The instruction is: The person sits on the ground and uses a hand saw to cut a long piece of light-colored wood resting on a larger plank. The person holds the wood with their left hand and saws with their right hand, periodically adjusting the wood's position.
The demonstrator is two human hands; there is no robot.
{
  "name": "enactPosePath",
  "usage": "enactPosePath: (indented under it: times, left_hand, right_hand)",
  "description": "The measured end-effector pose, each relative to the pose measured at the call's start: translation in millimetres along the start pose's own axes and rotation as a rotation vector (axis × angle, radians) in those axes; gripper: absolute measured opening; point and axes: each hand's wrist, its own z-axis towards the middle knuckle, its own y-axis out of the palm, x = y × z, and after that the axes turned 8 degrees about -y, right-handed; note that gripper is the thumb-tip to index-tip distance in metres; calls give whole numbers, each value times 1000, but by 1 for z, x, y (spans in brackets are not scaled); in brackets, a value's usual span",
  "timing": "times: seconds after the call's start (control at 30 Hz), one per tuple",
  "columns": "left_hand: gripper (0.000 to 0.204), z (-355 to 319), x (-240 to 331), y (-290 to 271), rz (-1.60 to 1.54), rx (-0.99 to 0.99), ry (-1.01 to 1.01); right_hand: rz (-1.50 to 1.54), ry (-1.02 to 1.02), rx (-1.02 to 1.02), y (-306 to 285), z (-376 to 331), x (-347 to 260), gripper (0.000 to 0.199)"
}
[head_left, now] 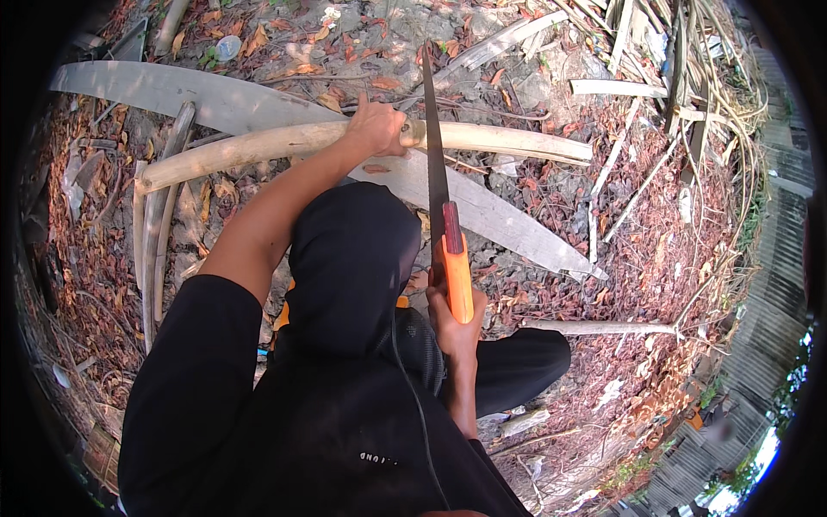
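Note:
A peeled, slightly curved wooden pole (258, 143) lies crosswise in front of me. My left hand (377, 127) is wrapped over it near its middle, next to a dark knot. In my right hand (451, 314) is a handsaw (438, 177) with an orange and dark red handle, its long blade pointing away from me. The blade crosses the pole just right of my left hand; whether its teeth are in a cut is too small to tell. Beneath the pole runs a long grey board (198, 93), tapering to a point at its right end.
Several upright sticks (158, 224) stand under the pole's left end. Loose sticks and strips (624, 39) pile up at the far right. A thin branch (603, 328) lies right of my knee. Dry leaves and litter cover the ground; corrugated sheeting (758, 284) borders the right side.

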Motion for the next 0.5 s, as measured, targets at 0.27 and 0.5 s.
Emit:
enactPosePath:
  times: [0.27,0.5]
  left_hand:
    - [69,5,6,-4,-37,-60,-3]
    - [72,0,-2,1,-82,38,54]
  right_hand:
    - [161,-12,77,-5,5,15,18]
    - [98,11,42,-22,-34,-11,10]
